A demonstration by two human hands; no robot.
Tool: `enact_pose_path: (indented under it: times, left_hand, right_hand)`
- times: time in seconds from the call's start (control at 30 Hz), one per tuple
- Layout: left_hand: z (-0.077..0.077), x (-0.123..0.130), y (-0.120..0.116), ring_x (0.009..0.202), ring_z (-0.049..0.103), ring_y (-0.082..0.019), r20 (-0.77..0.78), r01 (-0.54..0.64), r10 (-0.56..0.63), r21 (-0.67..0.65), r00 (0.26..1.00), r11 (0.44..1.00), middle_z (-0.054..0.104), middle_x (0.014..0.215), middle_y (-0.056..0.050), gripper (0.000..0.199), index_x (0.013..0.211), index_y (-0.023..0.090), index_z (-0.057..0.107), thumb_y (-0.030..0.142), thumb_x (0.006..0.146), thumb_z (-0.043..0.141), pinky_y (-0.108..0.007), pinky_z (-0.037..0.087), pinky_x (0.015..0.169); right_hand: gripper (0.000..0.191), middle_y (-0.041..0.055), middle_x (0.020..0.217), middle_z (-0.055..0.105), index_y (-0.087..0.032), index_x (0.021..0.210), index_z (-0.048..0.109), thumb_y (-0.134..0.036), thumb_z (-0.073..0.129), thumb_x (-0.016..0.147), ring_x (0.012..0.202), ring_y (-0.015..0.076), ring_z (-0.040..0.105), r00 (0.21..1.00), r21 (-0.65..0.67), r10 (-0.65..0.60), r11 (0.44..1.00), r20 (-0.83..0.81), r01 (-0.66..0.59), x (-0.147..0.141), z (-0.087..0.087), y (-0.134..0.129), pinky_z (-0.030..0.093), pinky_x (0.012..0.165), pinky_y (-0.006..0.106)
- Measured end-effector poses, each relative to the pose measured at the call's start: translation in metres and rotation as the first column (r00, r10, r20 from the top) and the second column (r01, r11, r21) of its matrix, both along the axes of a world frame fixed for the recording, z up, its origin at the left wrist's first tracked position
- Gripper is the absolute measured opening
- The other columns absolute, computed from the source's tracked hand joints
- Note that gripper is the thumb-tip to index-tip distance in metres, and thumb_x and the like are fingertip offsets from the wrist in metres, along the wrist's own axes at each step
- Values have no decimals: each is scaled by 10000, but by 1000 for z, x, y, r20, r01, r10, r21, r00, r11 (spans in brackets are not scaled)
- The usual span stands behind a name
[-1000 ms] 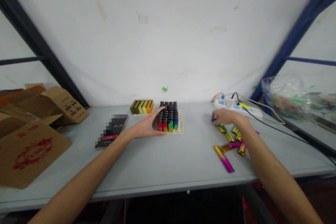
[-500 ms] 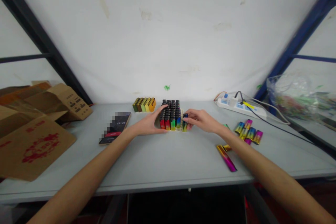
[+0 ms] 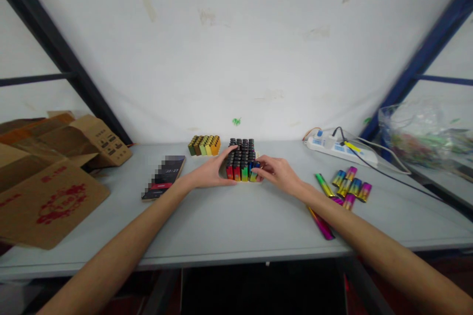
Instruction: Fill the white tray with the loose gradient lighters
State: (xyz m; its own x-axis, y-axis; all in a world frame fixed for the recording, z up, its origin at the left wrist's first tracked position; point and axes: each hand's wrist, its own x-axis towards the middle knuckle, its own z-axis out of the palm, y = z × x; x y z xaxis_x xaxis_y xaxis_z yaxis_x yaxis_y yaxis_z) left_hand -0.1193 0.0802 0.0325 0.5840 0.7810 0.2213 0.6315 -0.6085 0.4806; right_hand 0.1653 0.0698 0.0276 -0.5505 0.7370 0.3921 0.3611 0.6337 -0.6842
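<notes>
The left hand was spread around the left side of the black-topped lighters, its fingers open rather than clenched, the thumb low at the front. The right hand had its fingers pinched on a blue-and-yellow lighter, upright at the block's front right corner, beside the pale tray. A light pinch near the top seemed best, with the lighter kept plumb and lowered straight (a tilt could have nudged its close neighbours), while the left hand braced without squeezing. More shiny lighters lay loose on the table near the right forearm; the gold-topped lighters stood behind the left hand.
</notes>
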Motion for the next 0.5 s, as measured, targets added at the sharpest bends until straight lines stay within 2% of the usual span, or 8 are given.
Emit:
enact_pose_path:
  times: [0.13, 0.23, 0.37, 0.5]
  left_hand:
    - [0, 0, -1, 1473, 442, -299, -17, -8, 8, 18, 1000, 1000, 330, 1674, -78, 1128, 1634, 315, 88, 618, 783, 763, -400, 366, 1216]
    - [1, 1, -1, 1475, 437, -315, -6, -10, 10, 9, 1000, 1000, 332, 1671, -98, 1123, 1634, 297, 108, 608, 781, 769, -426, 369, 1214]
    - [0, 1, -1, 1490, 411, -327, 18, 3, -3, 3, 1000, 1000, 344, 1663, -118, 1129, 1635, 278, 114, 592, 776, 776, -465, 353, 1222]
    - [-1, 0, 0, 1499, 397, -324, 7, 0, 0, 9, 1000, 1000, 319, 1675, -115, 1137, 1638, 290, 96, 596, 778, 774, -468, 345, 1228]
  right_hand:
    - [333, 66, 919, 736, -186, 1130, 628, -492, 546, 1026, 754, 181, 718, 993, 181, -1, 983, 118, -21, 0, -1, 0, 563, 752, 304]
    - [268, 80, 941, 718, -179, 1083, 633, -426, 537, 1042, 800, 193, 684, 973, 284, -20, 958, 228, -46, -2, 2, -1, 533, 769, 307]
    - [194, 84, 947, 712, -176, 1015, 633, -359, 572, 1034, 798, 195, 656, 936, 319, -100, 948, 338, -14, -8, 5, -3, 495, 737, 291]
    - [218, 93, 931, 714, -163, 988, 645, -377, 613, 1012, 781, 198, 651, 900, 335, -177, 942, 399, 37, -11, 3, -1, 468, 715, 285]
